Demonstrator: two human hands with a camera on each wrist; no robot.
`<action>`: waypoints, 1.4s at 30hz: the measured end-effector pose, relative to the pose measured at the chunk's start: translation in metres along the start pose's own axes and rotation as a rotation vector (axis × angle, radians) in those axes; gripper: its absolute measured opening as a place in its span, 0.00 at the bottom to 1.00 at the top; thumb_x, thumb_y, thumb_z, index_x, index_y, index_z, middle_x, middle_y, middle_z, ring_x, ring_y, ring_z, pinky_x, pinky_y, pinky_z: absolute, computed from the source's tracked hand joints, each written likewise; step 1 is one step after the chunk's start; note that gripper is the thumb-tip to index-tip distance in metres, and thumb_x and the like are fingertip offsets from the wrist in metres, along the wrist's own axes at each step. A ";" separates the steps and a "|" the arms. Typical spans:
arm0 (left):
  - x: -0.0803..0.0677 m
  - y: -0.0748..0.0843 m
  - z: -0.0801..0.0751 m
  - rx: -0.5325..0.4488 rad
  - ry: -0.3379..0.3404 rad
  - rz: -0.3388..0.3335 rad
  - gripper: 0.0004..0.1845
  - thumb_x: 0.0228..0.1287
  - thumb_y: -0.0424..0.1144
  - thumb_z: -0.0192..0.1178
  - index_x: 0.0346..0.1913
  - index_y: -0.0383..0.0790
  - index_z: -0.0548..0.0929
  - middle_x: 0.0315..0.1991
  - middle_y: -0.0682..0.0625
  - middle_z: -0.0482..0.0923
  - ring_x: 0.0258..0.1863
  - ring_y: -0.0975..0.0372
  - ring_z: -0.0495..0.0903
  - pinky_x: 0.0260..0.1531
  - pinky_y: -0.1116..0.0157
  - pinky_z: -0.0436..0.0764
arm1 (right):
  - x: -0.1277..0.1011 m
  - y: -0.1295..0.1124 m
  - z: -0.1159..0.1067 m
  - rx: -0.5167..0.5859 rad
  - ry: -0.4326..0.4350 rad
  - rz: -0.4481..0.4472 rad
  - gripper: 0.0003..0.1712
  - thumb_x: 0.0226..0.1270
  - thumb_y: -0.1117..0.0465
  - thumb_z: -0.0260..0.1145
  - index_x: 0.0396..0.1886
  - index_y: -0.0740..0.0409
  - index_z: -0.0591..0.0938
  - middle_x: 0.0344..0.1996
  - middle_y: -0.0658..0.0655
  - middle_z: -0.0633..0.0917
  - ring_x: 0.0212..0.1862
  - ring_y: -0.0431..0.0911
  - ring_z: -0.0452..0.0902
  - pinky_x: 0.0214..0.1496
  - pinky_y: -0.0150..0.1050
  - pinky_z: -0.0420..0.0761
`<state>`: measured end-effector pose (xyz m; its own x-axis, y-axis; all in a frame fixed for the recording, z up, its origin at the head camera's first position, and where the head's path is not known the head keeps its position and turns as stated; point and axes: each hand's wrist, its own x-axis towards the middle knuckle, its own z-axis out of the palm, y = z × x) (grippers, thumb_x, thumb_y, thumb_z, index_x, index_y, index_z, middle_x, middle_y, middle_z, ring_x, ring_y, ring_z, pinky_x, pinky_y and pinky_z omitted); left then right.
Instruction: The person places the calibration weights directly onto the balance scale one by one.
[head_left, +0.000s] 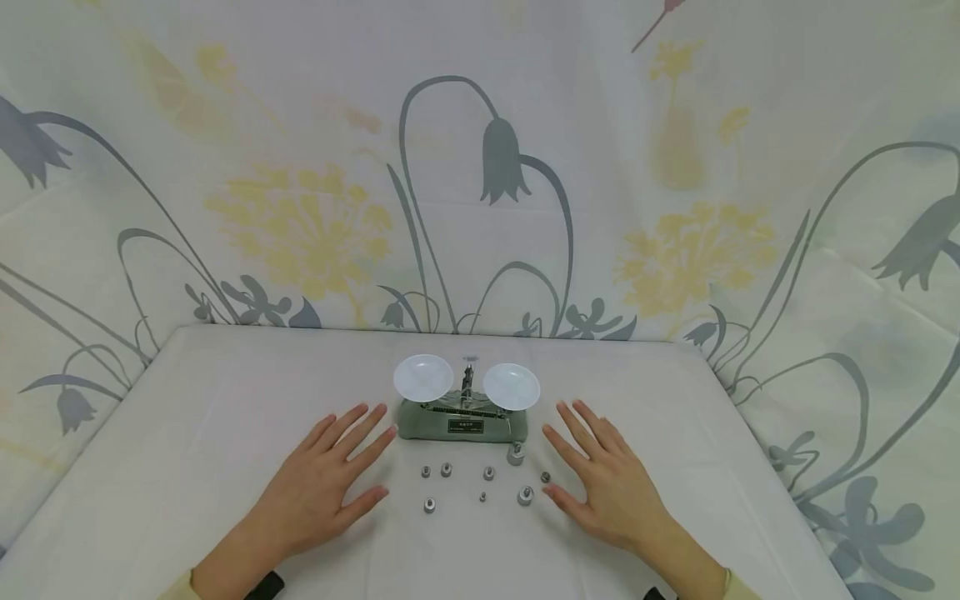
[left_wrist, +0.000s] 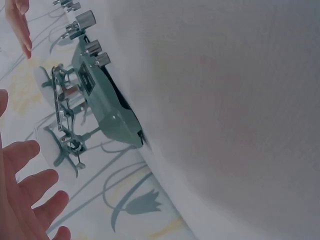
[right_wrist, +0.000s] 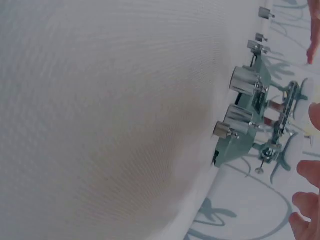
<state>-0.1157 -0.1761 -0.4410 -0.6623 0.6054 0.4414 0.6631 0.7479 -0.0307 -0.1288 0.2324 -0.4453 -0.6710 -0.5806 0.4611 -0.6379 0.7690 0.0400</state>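
Observation:
A green balance scale (head_left: 462,425) stands near the back of the table, with a white left pan (head_left: 423,377) and a white right pan (head_left: 512,387). Several small metal weights lie in front of it, among them a large one (head_left: 525,496) and another (head_left: 515,453) close to the base's right corner. My left hand (head_left: 318,479) is spread palm down to the left of the scale and weights, holding nothing. On the other side my right hand (head_left: 611,479) is spread likewise, its thumb near a small dark weight (head_left: 545,477). Both wrist views show the scale (left_wrist: 107,107) sideways.
A white cloth (head_left: 187,442) covers the table. Behind and at both sides hangs a curtain (head_left: 465,208) printed with grey and yellow flowers. Dark straps (head_left: 265,586) show at the wrists.

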 end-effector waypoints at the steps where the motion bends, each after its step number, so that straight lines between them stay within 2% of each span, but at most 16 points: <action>1: 0.000 0.000 0.000 -0.016 0.001 -0.006 0.34 0.74 0.63 0.45 0.71 0.44 0.72 0.75 0.46 0.60 0.73 0.48 0.59 0.69 0.47 0.57 | 0.000 0.000 0.000 0.010 0.012 -0.004 0.40 0.73 0.31 0.47 0.70 0.53 0.74 0.77 0.56 0.58 0.75 0.58 0.55 0.78 0.45 0.41; 2: 0.000 0.001 0.000 -0.033 0.004 -0.013 0.33 0.74 0.62 0.46 0.71 0.45 0.72 0.75 0.46 0.61 0.73 0.49 0.61 0.67 0.46 0.60 | 0.000 0.000 0.001 0.025 0.024 -0.008 0.39 0.74 0.32 0.48 0.69 0.54 0.75 0.77 0.56 0.60 0.75 0.58 0.56 0.78 0.42 0.40; 5: 0.000 0.003 -0.001 -0.089 0.016 -0.036 0.31 0.73 0.60 0.51 0.70 0.45 0.74 0.73 0.47 0.64 0.71 0.50 0.64 0.63 0.43 0.66 | -0.001 -0.001 0.002 0.066 0.046 0.000 0.36 0.74 0.36 0.52 0.68 0.55 0.76 0.75 0.56 0.63 0.73 0.58 0.59 0.77 0.41 0.48; 10: 0.002 0.006 -0.002 -0.189 0.054 -0.088 0.27 0.71 0.53 0.58 0.69 0.47 0.76 0.70 0.49 0.69 0.68 0.51 0.69 0.61 0.44 0.70 | -0.004 -0.005 0.002 0.161 0.016 0.088 0.33 0.68 0.43 0.65 0.68 0.52 0.76 0.73 0.53 0.67 0.73 0.54 0.62 0.68 0.48 0.68; 13: 0.003 0.007 -0.003 -0.258 0.080 -0.123 0.26 0.68 0.48 0.62 0.68 0.48 0.76 0.68 0.50 0.72 0.66 0.53 0.70 0.61 0.47 0.71 | -0.004 -0.007 0.003 0.220 0.001 0.137 0.32 0.65 0.48 0.70 0.67 0.52 0.77 0.71 0.54 0.70 0.72 0.52 0.64 0.62 0.53 0.74; 18: 0.006 0.007 -0.002 -0.359 0.102 -0.181 0.25 0.67 0.42 0.64 0.67 0.48 0.78 0.67 0.51 0.74 0.65 0.56 0.72 0.58 0.50 0.75 | -0.005 -0.007 0.007 0.345 0.001 0.188 0.27 0.63 0.56 0.72 0.62 0.55 0.82 0.67 0.55 0.76 0.67 0.52 0.71 0.60 0.53 0.76; 26: 0.008 0.004 0.002 -0.490 0.084 -0.312 0.23 0.68 0.42 0.64 0.65 0.47 0.79 0.65 0.54 0.75 0.63 0.58 0.73 0.56 0.51 0.77 | -0.005 -0.004 0.015 0.564 0.009 0.287 0.18 0.63 0.65 0.71 0.54 0.57 0.86 0.59 0.54 0.82 0.61 0.51 0.77 0.57 0.55 0.78; 30: 0.010 0.000 0.006 -0.534 0.084 -0.349 0.22 0.69 0.41 0.63 0.65 0.44 0.79 0.64 0.53 0.76 0.62 0.55 0.74 0.56 0.49 0.76 | -0.006 -0.004 0.017 0.648 -0.001 0.376 0.16 0.63 0.66 0.71 0.51 0.56 0.88 0.54 0.48 0.85 0.58 0.48 0.80 0.56 0.50 0.80; 34: 0.012 -0.003 0.011 -0.584 0.074 -0.389 0.22 0.69 0.40 0.63 0.65 0.43 0.79 0.63 0.52 0.77 0.62 0.53 0.75 0.57 0.47 0.76 | -0.005 -0.005 0.019 0.733 -0.016 0.441 0.14 0.64 0.67 0.70 0.49 0.57 0.88 0.50 0.47 0.87 0.54 0.48 0.83 0.53 0.45 0.82; 42: 0.021 -0.010 0.020 -0.709 0.061 -0.461 0.21 0.69 0.39 0.63 0.64 0.41 0.80 0.62 0.49 0.78 0.63 0.50 0.74 0.60 0.44 0.73 | -0.004 -0.004 0.024 0.818 -0.027 0.464 0.14 0.62 0.71 0.70 0.47 0.60 0.88 0.44 0.53 0.89 0.44 0.46 0.86 0.45 0.37 0.84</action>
<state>-0.1434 -0.1649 -0.4494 -0.9134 0.2509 0.3206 0.4071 0.5560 0.7247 -0.1327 0.2254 -0.4688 -0.9266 -0.2771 0.2541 -0.3654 0.5046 -0.7822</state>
